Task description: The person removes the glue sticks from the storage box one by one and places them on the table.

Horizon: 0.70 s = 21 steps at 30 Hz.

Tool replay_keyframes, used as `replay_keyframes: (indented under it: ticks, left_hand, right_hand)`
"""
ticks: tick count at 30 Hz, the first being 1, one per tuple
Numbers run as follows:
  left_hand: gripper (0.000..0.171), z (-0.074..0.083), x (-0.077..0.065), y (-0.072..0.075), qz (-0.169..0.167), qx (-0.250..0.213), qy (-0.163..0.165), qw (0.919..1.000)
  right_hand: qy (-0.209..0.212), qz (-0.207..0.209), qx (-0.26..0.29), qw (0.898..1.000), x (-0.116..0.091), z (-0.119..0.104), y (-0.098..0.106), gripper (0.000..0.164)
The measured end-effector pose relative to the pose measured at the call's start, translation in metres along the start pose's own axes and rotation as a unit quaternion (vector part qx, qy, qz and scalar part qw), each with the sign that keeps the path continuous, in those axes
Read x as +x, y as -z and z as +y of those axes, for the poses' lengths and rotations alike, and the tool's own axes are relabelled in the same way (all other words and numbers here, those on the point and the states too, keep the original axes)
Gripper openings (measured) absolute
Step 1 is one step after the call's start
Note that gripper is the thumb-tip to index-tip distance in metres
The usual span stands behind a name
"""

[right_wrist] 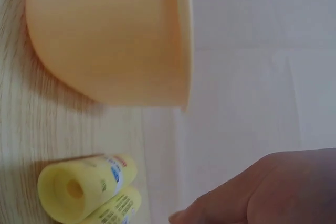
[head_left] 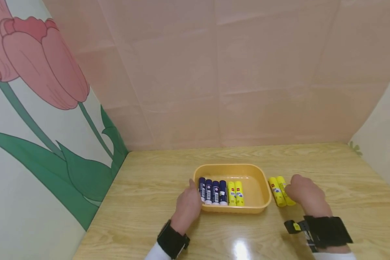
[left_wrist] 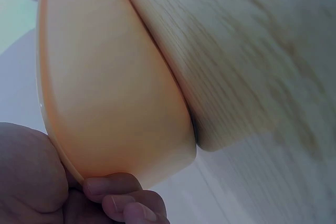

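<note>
My left hand (head_left: 188, 201) grips the left end of a yellow-orange plastic tray (head_left: 251, 210), its thumb by the rim and its fingers (left_wrist: 113, 184) curled against the outer wall. Inside the tray, several dark blue glue sticks (head_left: 216, 192) with white ends stand in a row at the left. Two yellow glue sticks (head_left: 235, 194) lie beside them. Outside the tray's right end, two more yellow glue sticks (head_left: 277, 191) lie side by side on the table. Close over the right-hand one is my right hand (head_left: 307, 193), loosely bent; its fingertips are mostly hidden.
The wood-grain table (head_left: 156, 173) extends around the tray. A pinkish sheet (head_left: 221, 90) hangs behind the table's back edge. On the left stands a wall with painted tulips (head_left: 45, 65), on the right a pale wall (head_left: 383, 133).
</note>
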<state>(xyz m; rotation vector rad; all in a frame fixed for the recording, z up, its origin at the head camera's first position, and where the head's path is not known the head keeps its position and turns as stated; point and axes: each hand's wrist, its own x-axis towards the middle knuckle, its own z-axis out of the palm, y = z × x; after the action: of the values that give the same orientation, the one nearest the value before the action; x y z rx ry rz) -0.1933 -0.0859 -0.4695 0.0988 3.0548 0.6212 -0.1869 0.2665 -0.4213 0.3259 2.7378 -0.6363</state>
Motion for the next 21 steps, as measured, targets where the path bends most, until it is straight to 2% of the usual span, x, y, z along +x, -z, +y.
replay_keyframes:
  ticks: [6,12,21]
  left_hand:
    - [0.055,-0.001,0.001,-0.003,-0.007,-0.014,0.010,0.9998]
    - [0.056,0.001,0.002,-0.004,-0.017,-0.017,0.015,0.9996]
    - [0.056,0.002,0.004,-0.004,-0.008,-0.002,0.007,0.9999]
  right_hand:
    - [0.022,0.057,-0.010,0.998,-0.001,-0.010,-0.003,0.055]
    - [0.052,0.116,0.003,0.992,-0.012,-0.027,-0.008,0.051]
    - [0.101,0.159,-0.004,0.982,-0.027,-0.060,-0.025,0.037]
